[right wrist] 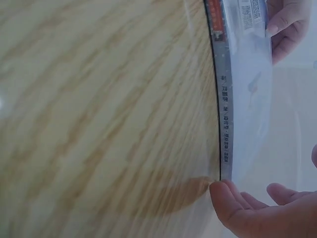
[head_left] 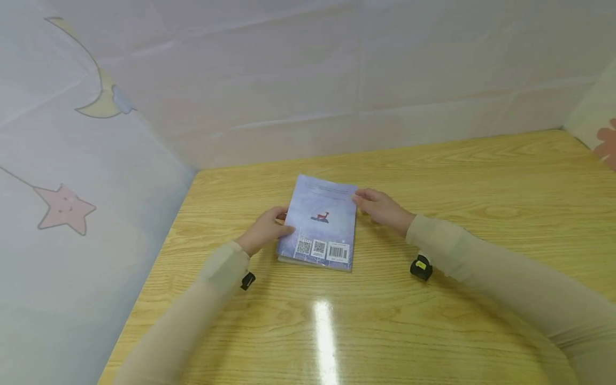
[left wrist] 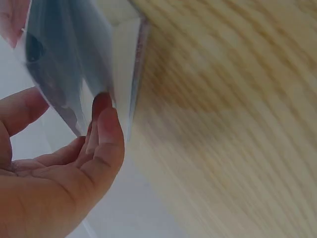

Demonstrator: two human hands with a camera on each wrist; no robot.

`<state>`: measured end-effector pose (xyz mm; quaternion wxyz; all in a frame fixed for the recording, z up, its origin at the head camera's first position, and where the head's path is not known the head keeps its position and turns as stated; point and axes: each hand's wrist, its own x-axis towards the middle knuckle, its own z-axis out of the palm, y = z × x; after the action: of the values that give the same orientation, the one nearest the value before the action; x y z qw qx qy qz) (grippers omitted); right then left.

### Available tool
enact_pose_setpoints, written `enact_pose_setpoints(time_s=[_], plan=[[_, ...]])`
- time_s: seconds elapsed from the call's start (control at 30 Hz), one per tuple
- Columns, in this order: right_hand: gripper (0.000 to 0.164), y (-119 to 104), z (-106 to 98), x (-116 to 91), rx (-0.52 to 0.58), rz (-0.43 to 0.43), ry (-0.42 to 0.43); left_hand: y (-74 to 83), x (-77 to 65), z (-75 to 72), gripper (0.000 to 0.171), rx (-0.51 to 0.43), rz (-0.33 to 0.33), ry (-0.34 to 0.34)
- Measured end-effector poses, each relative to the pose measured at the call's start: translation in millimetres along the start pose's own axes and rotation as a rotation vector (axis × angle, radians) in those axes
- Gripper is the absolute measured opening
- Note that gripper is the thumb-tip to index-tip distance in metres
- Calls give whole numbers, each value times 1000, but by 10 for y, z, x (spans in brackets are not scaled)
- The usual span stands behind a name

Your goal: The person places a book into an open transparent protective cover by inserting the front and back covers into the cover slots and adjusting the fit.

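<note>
A thin paperback book (head_left: pixel 320 214) lies on the table with its pale purple-blue back cover up. That cover carries a small red animal on a rock, QR codes and a barcode. My left hand (head_left: pixel 267 230) pinches the book's left edge, thumb over the cover. In the left wrist view, the cover (left wrist: pixel 59 64) stands lifted off the pages (left wrist: pixel 124 49), with fingers (left wrist: pixel 106 129) tucked in between. At the upper right corner my right hand (head_left: pixel 382 208) touches the book, its fingertips (right wrist: pixel 221 191) at the end of the printed spine (right wrist: pixel 225 114).
The wooden table (head_left: pixel 481 182) meets a pale wall covering (head_left: pixel 289 80) at the back and left. A printed moon (head_left: pixel 103 104) and star (head_left: pixel 67 208) decorate the left side. A black wrist device (head_left: pixel 421 267) hangs beneath my right sleeve.
</note>
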<state>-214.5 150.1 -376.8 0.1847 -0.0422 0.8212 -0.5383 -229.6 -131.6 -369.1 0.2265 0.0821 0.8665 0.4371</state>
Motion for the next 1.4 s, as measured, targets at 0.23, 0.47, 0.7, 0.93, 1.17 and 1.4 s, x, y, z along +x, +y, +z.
enact_pose_setpoints(time_s=[0.23,0.47,0.7,0.93,1.17,1.4], plan=[[63,-10,60,8,-101,-25,-49,18,6,85,66,117,20,17],[68,7,78,7,-156,-28,-150,-31,11,188,76,221,49,-6],[69,18,13,0,-201,-6,-157,12,-26,299,80,273,102,-47],[70,14,-44,-24,-210,17,-153,80,-87,464,87,247,156,-65],[79,38,-115,-70,-391,5,-260,129,-147,577,94,265,130,-95],[86,130,-122,-87,-664,-51,-273,175,-176,640,98,307,152,-112]])
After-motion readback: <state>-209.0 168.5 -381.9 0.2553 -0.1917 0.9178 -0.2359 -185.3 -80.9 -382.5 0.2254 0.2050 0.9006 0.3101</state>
